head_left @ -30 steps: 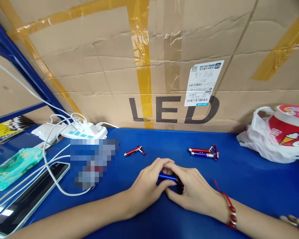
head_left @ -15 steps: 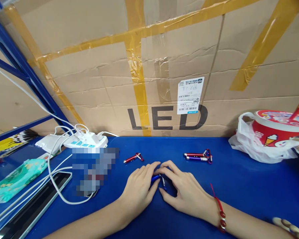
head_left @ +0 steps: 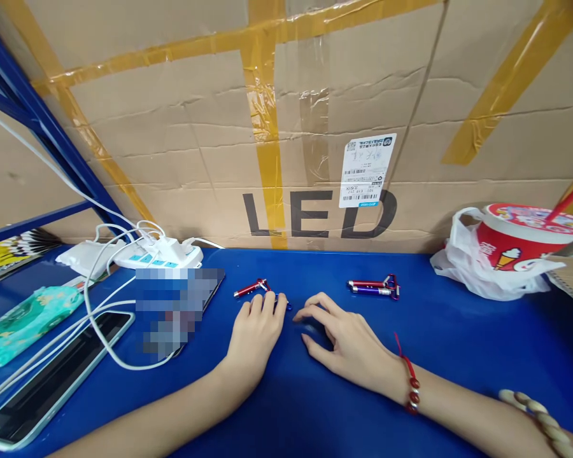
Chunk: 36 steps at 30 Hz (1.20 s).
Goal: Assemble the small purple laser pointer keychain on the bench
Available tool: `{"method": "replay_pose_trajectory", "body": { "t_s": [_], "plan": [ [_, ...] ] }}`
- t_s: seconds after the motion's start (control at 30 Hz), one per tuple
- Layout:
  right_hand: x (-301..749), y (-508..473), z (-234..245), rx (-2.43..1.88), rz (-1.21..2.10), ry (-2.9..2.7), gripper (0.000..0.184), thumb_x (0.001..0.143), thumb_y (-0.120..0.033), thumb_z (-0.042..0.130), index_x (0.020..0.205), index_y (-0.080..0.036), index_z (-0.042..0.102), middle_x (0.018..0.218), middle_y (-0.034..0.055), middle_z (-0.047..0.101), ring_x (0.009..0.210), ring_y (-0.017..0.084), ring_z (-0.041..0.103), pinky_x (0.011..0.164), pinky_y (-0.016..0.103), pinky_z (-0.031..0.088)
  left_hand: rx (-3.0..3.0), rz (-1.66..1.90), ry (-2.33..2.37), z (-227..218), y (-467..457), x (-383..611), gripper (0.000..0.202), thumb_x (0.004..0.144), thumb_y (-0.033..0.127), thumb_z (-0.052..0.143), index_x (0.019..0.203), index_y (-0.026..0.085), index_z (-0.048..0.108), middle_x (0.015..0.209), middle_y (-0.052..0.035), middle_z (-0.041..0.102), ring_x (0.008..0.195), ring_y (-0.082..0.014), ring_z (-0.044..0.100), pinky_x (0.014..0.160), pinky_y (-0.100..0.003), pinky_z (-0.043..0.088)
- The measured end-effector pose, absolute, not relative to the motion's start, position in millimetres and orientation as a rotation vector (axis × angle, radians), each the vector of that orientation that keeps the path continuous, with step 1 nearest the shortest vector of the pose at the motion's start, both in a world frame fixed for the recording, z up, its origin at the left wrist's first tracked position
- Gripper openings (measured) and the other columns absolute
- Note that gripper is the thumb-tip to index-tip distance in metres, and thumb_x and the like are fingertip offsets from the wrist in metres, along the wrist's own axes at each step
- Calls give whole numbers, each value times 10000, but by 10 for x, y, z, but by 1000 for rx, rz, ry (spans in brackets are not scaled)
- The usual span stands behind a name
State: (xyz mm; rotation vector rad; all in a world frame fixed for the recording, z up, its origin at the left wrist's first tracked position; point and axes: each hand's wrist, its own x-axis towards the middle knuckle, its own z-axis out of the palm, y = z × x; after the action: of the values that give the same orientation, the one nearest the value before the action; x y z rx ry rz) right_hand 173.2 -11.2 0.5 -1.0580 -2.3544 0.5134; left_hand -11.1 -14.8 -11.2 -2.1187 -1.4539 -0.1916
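Note:
My left hand reaches over the blue tabletop with its fingers curled down around a blue keychain flashlight. Only a bit of that blue flashlight's clip shows past the fingertips; the rest is hidden under the hand. Just beyond these fingers lies a red keychain flashlight with a carabiner clip. My right hand rests nearby, fingers curved and apart, holding nothing. Farther right, a red flashlight and a purple-blue flashlight lie side by side, their clips at the right end.
A taped cardboard box stands behind the table. On the left are a white power strip with cables, a phone, a blurred-out item and a green packet. A red cup in a plastic bag sits right.
My left hand has moved away from the right hand, forward and left toward the red flashlight, taking the blue flashlight along. My right hand has let go of its clip.

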Motion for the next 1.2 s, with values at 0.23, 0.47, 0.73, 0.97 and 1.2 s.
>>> {"method": "replay_pose_trajectory", "body": {
  "t_s": [0.23,0.47,0.73,0.97,1.2],
  "plan": [
    [1729,-117,13,-1064,504,-2352,190,848,-225,500,1025,-263,559,1067,-32,516,491,41,440,549,228,398,-2106,-277,-1462,-61,39,-277,310,832,-14,388,998,152,590,899,-100,601,792,-205,581,653,-289,454],
    [1720,-113,-5,-1112,425,-2312,181,855,-173,494,1022,-214,551,1008,-21,559,518,58,486,554,223,411,-2295,-441,-1229,-45,-59,-141,222,882,166,447,1092,186,516,954,-62,605,841,-181,593,711,-280,477],
    [1785,-89,105,-1515,-446,-2443,262,824,-97,521,1073,-166,564,1008,71,583,899,214,595,510,242,420,-2751,-979,-1506,20,-195,-18,139,857,189,433,994,197,452,809,-7,532,705,-130,560,643,-249,468],
    [1917,64,202,-1891,-723,-2332,151,856,-209,554,985,-156,611,940,104,598,888,258,592,494,256,454,-2897,-955,-1385,33,-209,-40,107,841,156,419,931,197,458,862,-18,550,776,-142,546,684,-260,451],
    [2011,12,106,-1873,-648,-2366,250,768,36,481,911,-121,612,818,149,630,695,228,635,489,250,450,-2987,-897,-1242,79,-260,-34,138,826,130,424,940,194,469,867,-19,564,751,-130,547,675,-236,446]
  ]
}}
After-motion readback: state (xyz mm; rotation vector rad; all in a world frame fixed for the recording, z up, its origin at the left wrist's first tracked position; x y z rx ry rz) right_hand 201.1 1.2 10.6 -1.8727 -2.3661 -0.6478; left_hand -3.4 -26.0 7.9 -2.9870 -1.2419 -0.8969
